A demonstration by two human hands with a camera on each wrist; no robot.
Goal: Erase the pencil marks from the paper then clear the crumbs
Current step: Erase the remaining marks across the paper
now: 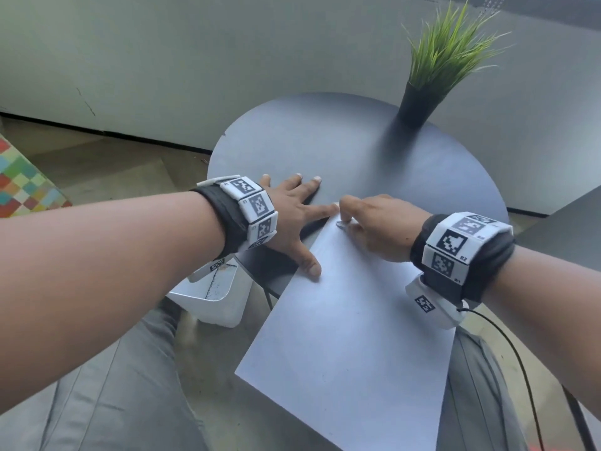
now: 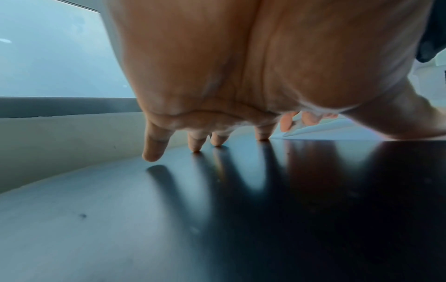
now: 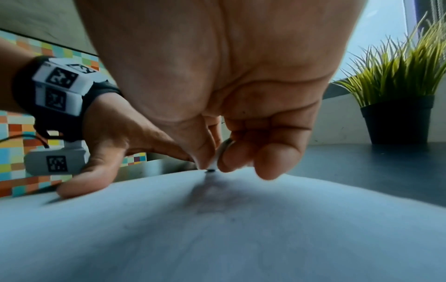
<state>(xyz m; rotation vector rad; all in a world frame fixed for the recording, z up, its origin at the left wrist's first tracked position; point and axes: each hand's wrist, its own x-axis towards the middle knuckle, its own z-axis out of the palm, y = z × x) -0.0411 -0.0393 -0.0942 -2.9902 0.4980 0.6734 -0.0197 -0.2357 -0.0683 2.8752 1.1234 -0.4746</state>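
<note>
A white sheet of paper (image 1: pixel 351 320) lies askew on the round dark table (image 1: pixel 357 151), its near part overhanging the edge. My left hand (image 1: pixel 294 216) is spread flat; its thumb presses the sheet's left edge and the other fingertips (image 2: pixel 196 147) touch the tabletop. At the sheet's far corner my right hand (image 1: pixel 346 219) pinches a small white eraser (image 3: pixel 224 148), its dark tip down on the paper (image 3: pixel 217 238). A grey smudge of pencil marks (image 3: pixel 214 198) spreads just in front of the tip. The fingers hide most of the eraser.
A green grass plant in a black pot (image 1: pixel 419 102) stands at the table's far right. A white bin (image 1: pixel 214 297) sits on the floor under the table's left edge. A chequered cushion (image 1: pixel 22 183) lies far left. A black cable (image 1: pixel 520 362) trails from my right wrist.
</note>
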